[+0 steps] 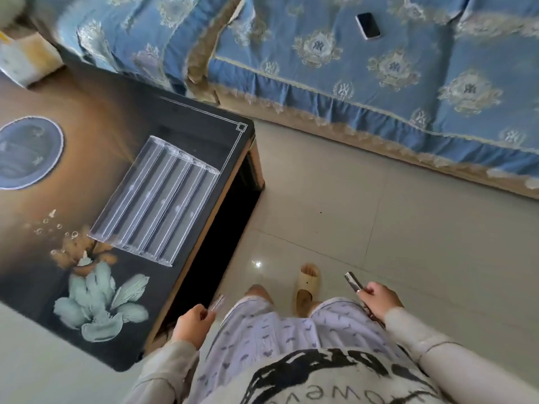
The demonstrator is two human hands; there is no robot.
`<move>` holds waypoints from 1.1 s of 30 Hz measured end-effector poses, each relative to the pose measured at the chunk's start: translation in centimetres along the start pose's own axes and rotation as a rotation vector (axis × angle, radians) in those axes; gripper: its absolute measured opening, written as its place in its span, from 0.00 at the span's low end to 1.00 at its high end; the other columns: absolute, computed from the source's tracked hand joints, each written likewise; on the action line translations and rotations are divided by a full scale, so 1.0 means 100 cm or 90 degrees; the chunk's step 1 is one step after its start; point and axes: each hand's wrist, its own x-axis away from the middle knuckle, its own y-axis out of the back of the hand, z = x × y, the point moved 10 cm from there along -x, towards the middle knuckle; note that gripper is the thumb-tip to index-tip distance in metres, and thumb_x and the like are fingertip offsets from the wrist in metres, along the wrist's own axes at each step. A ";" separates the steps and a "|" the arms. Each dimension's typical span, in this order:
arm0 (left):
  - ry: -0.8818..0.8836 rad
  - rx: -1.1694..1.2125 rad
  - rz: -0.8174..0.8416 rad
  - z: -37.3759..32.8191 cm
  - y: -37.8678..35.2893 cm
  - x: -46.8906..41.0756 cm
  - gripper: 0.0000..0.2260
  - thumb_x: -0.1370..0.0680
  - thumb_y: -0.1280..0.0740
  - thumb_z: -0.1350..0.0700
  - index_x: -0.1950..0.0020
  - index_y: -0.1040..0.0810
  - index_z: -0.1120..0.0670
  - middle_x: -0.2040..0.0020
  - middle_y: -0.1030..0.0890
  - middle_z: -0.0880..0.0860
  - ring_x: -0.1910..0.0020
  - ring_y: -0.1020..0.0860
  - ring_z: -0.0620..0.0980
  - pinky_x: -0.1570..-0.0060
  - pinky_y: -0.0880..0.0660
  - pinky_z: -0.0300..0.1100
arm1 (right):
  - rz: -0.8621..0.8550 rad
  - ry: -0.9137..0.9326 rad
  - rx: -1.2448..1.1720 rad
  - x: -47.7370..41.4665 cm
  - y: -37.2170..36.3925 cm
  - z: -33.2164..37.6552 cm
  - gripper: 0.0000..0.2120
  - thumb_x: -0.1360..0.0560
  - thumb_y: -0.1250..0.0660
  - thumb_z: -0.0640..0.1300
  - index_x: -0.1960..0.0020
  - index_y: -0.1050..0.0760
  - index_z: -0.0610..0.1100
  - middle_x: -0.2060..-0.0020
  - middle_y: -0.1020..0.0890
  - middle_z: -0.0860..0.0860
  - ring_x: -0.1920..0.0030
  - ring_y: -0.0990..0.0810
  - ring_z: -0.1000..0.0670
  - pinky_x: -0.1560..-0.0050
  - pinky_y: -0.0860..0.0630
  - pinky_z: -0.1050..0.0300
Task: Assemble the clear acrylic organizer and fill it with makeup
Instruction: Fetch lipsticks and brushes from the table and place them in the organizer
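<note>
Grey sweatshirt [320,380] with black print and pale patterned shorts [262,330] fill the bottom edge, below both hands. Left hand [191,325] has its fingers curled round a pale slim stick [218,301], whose tip juts up and to the right past the fingertips; what kind of makeup it is cannot be told. Right hand [379,298] grips a dark slim stick [353,281], the fingers wrapped over it, with its glossy end poking up and left beyond the knuckles. A dark end also shows under the palm, and whether that is 1 item or more is unclear.

Between the 2 sets of fingers, a little beyond them, 1 foot in a beige slipper [306,284] stands on the pale tiled floor [379,214].

Well beyond the left fingers and off to their left, the clear acrylic organizer [154,199] lies on the dark flower-printed table [198,132], near its corner, showing 5 stepped rows, touched by neither hand. Far past the right fingers, a phone [368,25] rests on the blue patterned sofa cover [408,97].
</note>
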 end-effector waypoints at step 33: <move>0.190 0.340 -0.100 0.014 0.080 -0.044 0.15 0.19 0.44 0.54 0.65 0.30 0.55 0.56 0.20 0.61 0.48 0.22 0.58 0.57 0.34 0.43 | 0.106 0.217 0.458 -0.066 -0.040 0.341 0.12 0.23 0.38 0.44 0.64 0.34 0.44 0.61 0.23 0.44 0.60 0.28 0.47 0.59 0.35 0.60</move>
